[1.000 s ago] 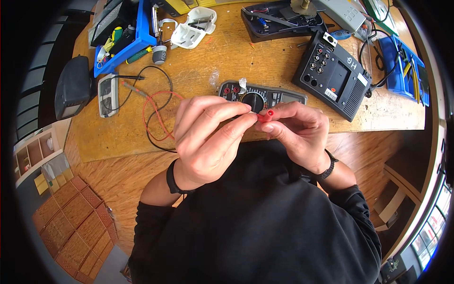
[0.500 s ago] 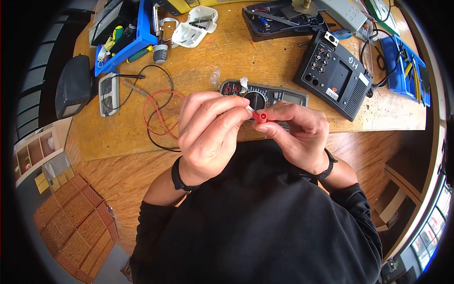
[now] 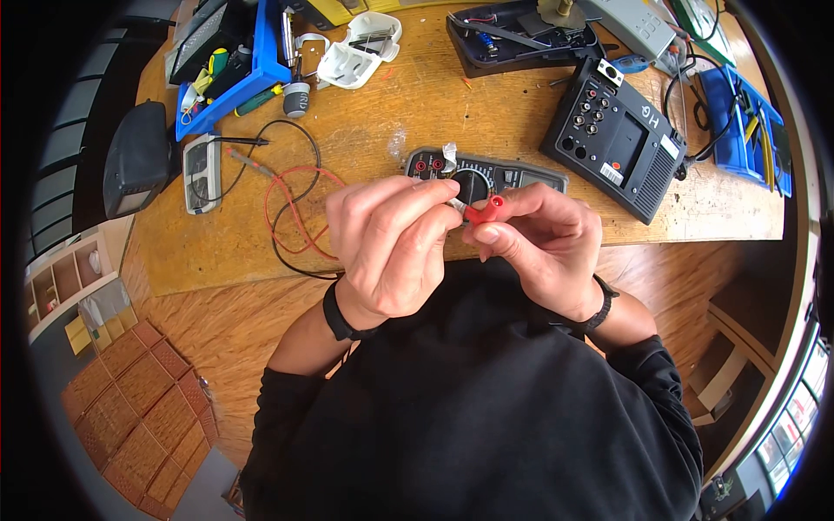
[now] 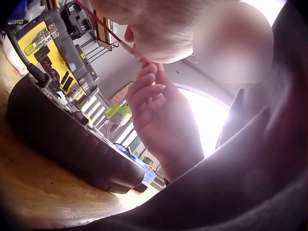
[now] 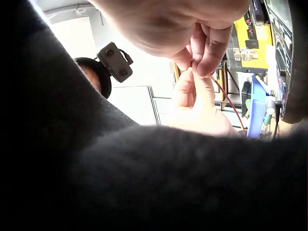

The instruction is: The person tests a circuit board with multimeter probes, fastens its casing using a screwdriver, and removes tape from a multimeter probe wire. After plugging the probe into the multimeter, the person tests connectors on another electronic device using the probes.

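In the head view, a red, elbow-shaped test lead plug (image 3: 489,210) with a round hole at its end is held up over the near edge of the bench. My right hand (image 3: 552,250) pinches it between thumb and index finger. From the other side my left hand (image 3: 388,239) pinches a small whitish piece (image 3: 457,205) at the plug's back end, mostly hidden by the fingertips. A grey multimeter (image 3: 537,178) with a black dial lies just behind both hands, a scrap of silvery foil (image 3: 449,154) by its sockets. In the left wrist view a thin red lead (image 4: 103,23) reaches the fingertips.
Red (image 3: 280,195) and black (image 3: 318,148) leads loop on the bench at left, near a small white meter (image 3: 201,178). A black device (image 3: 621,139) with sockets stands right. Blue bins (image 3: 271,65), an open white case (image 3: 360,52) and a black tray (image 3: 512,52) sit behind.
The red plug has turned between the fingers, its hole facing up toward the camera, then tilting right. My left hand and wrist have shifted slightly right. The right hand stays nearly in place.
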### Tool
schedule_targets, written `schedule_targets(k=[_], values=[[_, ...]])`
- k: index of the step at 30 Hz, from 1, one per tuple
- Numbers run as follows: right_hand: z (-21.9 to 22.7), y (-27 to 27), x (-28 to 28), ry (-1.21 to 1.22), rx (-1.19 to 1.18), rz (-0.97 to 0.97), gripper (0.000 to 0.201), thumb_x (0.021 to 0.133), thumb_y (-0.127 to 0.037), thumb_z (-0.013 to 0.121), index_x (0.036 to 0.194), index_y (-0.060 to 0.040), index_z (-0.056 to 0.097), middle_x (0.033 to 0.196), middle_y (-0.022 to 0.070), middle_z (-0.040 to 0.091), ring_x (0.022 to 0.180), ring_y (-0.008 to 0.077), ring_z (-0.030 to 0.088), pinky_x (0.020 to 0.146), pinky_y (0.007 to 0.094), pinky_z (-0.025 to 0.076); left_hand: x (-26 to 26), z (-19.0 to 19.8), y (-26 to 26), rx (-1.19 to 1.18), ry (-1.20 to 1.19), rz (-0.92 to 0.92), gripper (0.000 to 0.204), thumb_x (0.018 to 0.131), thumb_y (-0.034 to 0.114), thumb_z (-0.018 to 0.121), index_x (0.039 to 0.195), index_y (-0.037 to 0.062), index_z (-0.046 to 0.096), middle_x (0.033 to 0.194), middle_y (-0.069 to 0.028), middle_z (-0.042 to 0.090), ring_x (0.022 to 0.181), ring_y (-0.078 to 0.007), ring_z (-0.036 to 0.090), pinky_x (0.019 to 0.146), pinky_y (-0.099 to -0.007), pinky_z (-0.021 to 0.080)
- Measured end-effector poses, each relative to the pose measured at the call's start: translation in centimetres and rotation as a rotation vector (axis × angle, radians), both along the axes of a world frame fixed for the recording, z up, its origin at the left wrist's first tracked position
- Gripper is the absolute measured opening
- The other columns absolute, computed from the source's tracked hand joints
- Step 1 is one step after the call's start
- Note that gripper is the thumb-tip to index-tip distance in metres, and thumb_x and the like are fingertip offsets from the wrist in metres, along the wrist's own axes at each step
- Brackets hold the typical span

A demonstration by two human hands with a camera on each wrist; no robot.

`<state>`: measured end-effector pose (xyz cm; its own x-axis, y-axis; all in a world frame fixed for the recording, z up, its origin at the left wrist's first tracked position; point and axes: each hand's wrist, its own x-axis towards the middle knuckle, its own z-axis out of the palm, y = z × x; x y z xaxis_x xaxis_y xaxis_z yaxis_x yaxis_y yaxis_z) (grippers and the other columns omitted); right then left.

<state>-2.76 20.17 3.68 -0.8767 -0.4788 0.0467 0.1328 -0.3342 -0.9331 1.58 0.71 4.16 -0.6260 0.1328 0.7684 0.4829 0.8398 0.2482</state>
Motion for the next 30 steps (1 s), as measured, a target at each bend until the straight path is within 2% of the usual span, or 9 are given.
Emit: schedule_targets(k=[5,8,12,16,19,24,26,27,30], values=[[0.0,-0.1,-0.1,-0.147,-0.116,0.028,0.019,0.100,-0.005,0.079,0.113,0.0072,0.072,0.100,0.0118,0.080,0.087,0.0131,0.076,0.076,0.0263,0.064,-0.1,0.0,-0.1,-0.067,0.044,0.005,0.012,0.087,0.003,0.080,0.097,0.0061,0.075,0.112,-0.0057,0.079,0.098,-0.0241,0.071,0.083,-0.0377,0.049],[0.0,0.2,-0.4,-0.188,-0.086,0.056,0.018,0.101,-0.005,0.079,0.112,0.0075,0.072,0.099,0.0127,0.080,0.085,0.0124,0.075,0.075,0.0259,0.063,0.1,0.0,-0.4,-0.074,0.033,-0.004,0.012,0.088,0.004,0.080,0.098,0.0065,0.075,0.113,-0.0060,0.079,0.098,-0.0246,0.071,0.083,-0.0376,0.049],[-0.1,0.3,-0.6,-0.218,-0.079,0.070,0.018,0.102,-0.006,0.078,0.112,0.0075,0.072,0.099,0.0133,0.080,0.084,0.0124,0.075,0.074,0.0260,0.063,0.2,-0.1,-0.4,0.010,0.003,-0.012,0.021,0.083,0.002,0.084,0.102,0.0053,0.077,0.113,-0.0062,0.079,0.097,-0.0255,0.072,0.081,-0.0374,0.050],[-0.2,0.2,-0.4,-0.192,-0.091,0.079,0.018,0.101,-0.005,0.078,0.112,0.0074,0.072,0.101,0.0139,0.080,0.084,0.0126,0.075,0.075,0.0265,0.063,0.1,0.5,-0.4,0.038,-0.047,-0.034,0.030,0.075,0.000,0.088,0.103,0.0037,0.079,0.110,-0.0064,0.079,0.093,-0.0263,0.072,0.082,-0.0380,0.051],[-0.2,0.2,-0.3,-0.166,-0.075,0.089,0.018,0.101,-0.004,0.078,0.113,0.0072,0.072,0.102,0.0138,0.080,0.086,0.0131,0.075,0.076,0.0268,0.063,0.2,0.9,-0.6,0.066,-0.077,-0.059,0.029,0.073,0.001,0.088,0.101,0.0040,0.079,0.106,-0.0067,0.079,0.090,-0.0264,0.072,0.082,-0.0392,0.052],[-0.3,0.3,-0.3,-0.054,-0.054,0.077,0.018,0.100,-0.003,0.079,0.114,0.0067,0.073,0.103,0.0123,0.081,0.092,0.0137,0.077,0.081,0.0272,0.063,-0.1,1.9,-0.6,0.195,-0.209,-0.019,0.025,0.075,0.002,0.089,0.098,0.0047,0.080,0.097,-0.0069,0.078,0.084,-0.0258,0.072,0.078,-0.0400,0.052],[-0.5,0.5,-0.6,0.130,0.094,0.036,0.018,0.099,-0.002,0.079,0.115,0.0060,0.074,0.104,0.0116,0.081,0.094,0.0143,0.077,0.084,0.0274,0.063,0.3,1.9,-1.5,0.265,-0.369,-0.108,0.030,0.076,-0.004,0.089,0.105,-0.0024,0.079,0.093,-0.0129,0.078,0.084,-0.0283,0.073,0.074,-0.0371,0.054],[-0.6,0.5,-0.6,0.130,0.094,0.040,0.018,0.099,-0.002,0.079,0.115,0.0060,0.074,0.104,0.0116,0.081,0.094,0.0143,0.077,0.084,0.0274,0.063,0.2,2.2,-1.4,0.296,-0.371,-0.105,0.027,0.076,-0.006,0.090,0.101,-0.0033,0.079,0.089,-0.0131,0.077,0.080,-0.0263,0.073,0.069,-0.0345,0.054],[-0.7,0.5,-0.7,0.150,0.127,-0.007,0.016,0.099,0.000,0.079,0.113,0.0053,0.076,0.105,0.0116,0.081,0.094,0.0154,0.078,0.085,0.0281,0.062,0.6,2.2,-1.6,0.358,-0.408,-0.124,0.025,0.078,-0.006,0.090,0.100,-0.0028,0.079,0.087,-0.0125,0.076,0.078,-0.0249,0.073,0.069,-0.0337,0.054]])
